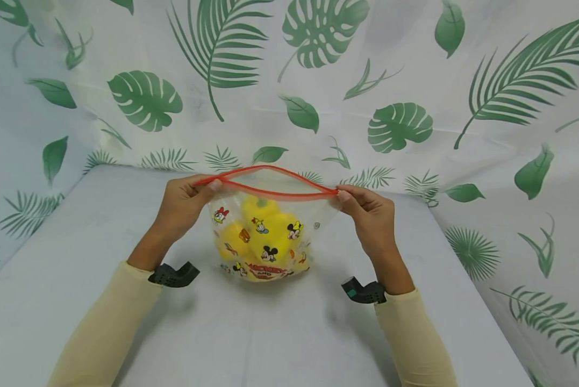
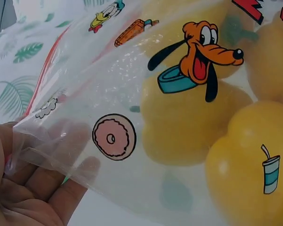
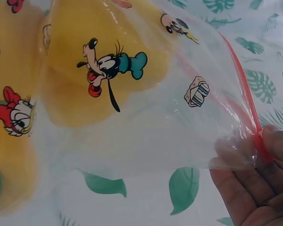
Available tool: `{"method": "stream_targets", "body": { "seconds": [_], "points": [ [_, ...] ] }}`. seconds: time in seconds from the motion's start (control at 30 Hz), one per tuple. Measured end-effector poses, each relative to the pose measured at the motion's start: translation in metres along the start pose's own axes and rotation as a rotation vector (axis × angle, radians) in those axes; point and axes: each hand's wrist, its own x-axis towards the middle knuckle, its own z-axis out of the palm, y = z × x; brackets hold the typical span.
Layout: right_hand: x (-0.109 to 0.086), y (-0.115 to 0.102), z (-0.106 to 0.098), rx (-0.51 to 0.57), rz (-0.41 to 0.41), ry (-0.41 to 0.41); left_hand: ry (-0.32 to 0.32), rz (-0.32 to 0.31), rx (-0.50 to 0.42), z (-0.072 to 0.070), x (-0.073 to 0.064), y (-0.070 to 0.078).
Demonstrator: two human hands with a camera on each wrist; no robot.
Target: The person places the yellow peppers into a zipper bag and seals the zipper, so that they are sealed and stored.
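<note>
A clear zip bag (image 1: pixel 265 185) printed with cartoon figures is held up by its two top corners in the head view. Its red zip edge gapes in the middle. Inside sit several yellow bell peppers (image 1: pixel 270 228), seen through the plastic in all views. My left hand (image 1: pixel 185 204) pinches the left end of the red edge between thumb and fingers. At the opposite end, my right hand (image 1: pixel 370 215) pinches the other corner. In the left wrist view a pepper (image 2: pixel 254 155) bulges against the plastic; the right wrist view shows the red zip strip (image 3: pixel 245 89) running into the fingers.
The bag is over a table (image 1: pixel 241 333) with a pale cover. Behind and beside it hangs a white cloth (image 1: pixel 328 102) printed with green leaves. A dark wrist camera (image 1: pixel 175 274) sits on the left wrist, and another camera (image 1: pixel 364 290) on the right.
</note>
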Motion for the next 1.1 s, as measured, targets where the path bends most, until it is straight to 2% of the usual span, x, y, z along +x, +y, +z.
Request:
{"method": "stream_targets", "body": {
  "seconds": [0.17, 0.33, 0.43, 0.57, 0.73, 0.87, 1.1],
  "points": [
    [0.001, 0.004, 0.000, 0.023, 0.033, 0.011, -0.023, -0.012, -0.026, -0.005, 0.003, -0.006],
    [0.002, 0.011, -0.001, -0.004, 0.057, 0.037, -0.004, -0.012, -0.032, -0.011, 0.006, -0.011],
    [0.002, 0.015, 0.001, 0.037, 0.064, 0.036, 0.024, -0.024, -0.034, -0.012, 0.006, -0.013],
    [0.001, 0.021, 0.004, 0.104, 0.109, -0.021, 0.074, -0.026, -0.045, -0.011, 0.006, -0.015],
    [-0.001, 0.028, 0.007, 0.077, 0.178, -0.105, 0.092, -0.037, -0.060, -0.012, 0.006, -0.017],
    [0.000, 0.029, 0.007, 0.030, 0.170, -0.110, 0.087, -0.052, -0.087, -0.015, 0.007, -0.018],
    [-0.002, 0.028, 0.006, 0.033, 0.191, -0.101, 0.056, -0.067, -0.181, -0.019, 0.007, -0.021]
  ]
}}
